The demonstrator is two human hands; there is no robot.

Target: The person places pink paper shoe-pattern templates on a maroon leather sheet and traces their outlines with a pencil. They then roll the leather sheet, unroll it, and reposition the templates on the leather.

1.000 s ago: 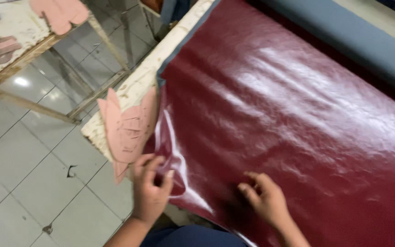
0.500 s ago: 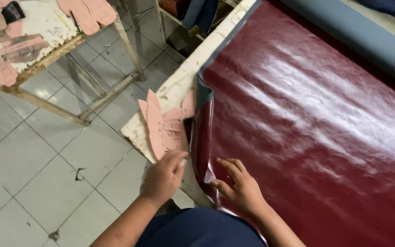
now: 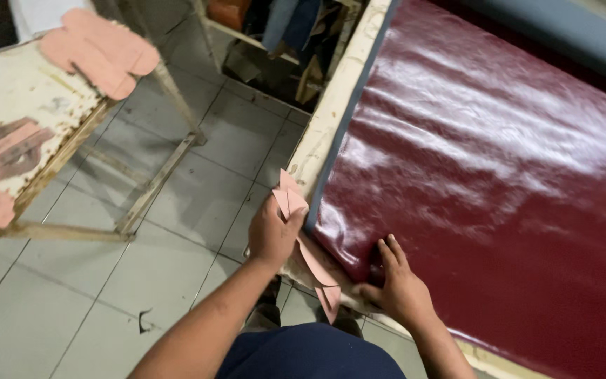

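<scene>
At the far left stands a small, worn side bench (image 3: 50, 119) on a metal frame over the grey tiled floor (image 3: 71, 302); loose pink cut pieces (image 3: 99, 52) lie on its top, some hanging past the edge. Nearer the middle, the left hand (image 3: 273, 235) is closed around a thin stack of pink pattern pieces (image 3: 301, 242), gripping them at the near-left corner of the big bench (image 3: 334, 105); the pieces poke out above the hand and trail below it towards the person's body, flat and flexible like card, so they look light and easy to bend or crease. Just to the right, the right hand (image 3: 400, 291) lies with fingers spread, pressing the near-left corner of the dark red leather sheet (image 3: 499, 182) onto the bench; it holds nothing that I can see, though the thumb side is partly hidden. The sheet covers most of the big bench, running far and right; glossy and wrinkled, it seems soft, limp and rather slippery, best taken by an edge or corner. A grey roll (image 3: 569, 31) lies at the far right.
</scene>
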